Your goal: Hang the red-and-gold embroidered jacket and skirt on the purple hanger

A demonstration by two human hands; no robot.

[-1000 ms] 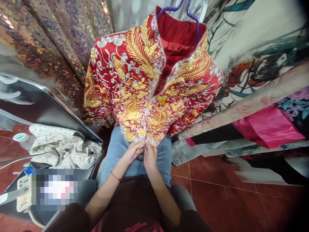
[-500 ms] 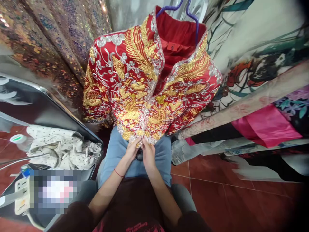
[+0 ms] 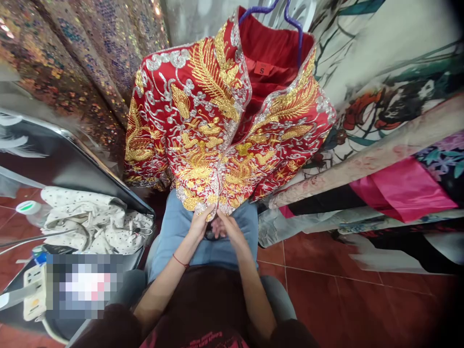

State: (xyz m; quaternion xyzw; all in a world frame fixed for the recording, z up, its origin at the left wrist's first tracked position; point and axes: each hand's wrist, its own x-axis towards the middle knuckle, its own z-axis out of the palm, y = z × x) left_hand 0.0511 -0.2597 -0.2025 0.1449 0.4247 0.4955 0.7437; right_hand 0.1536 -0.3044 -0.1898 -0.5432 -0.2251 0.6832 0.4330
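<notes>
A red jacket (image 3: 195,116) with dense gold and silver embroidery hangs before me on a purple hanger (image 3: 300,36). Its lower front rests over my knees, and a red label marked S (image 3: 262,69) shows inside the collar. At the bottom of the front opening, my left hand (image 3: 199,223) is closed, pinching the hem between thumb and fingers. My right hand (image 3: 228,227) is just right of it, fingers loosely apart and palm partly turned up. One of its fingertips is at the hem's edge; whether it touches the cloth I cannot tell.
To the left, a black chair (image 3: 72,150) carries a dotted white cloth (image 3: 87,217), a bottle (image 3: 31,210) and a power strip (image 3: 34,292). Sequined fabric (image 3: 90,58) hangs behind it. Several garments, one with a pink panel (image 3: 402,188), hang along the right over red floor tiles (image 3: 315,295).
My right hand has loosened its pinch on the hem, its fingers spreading and shifting slightly right. My left hand keeps its hold. The jacket appears slightly farther right at the collar.
</notes>
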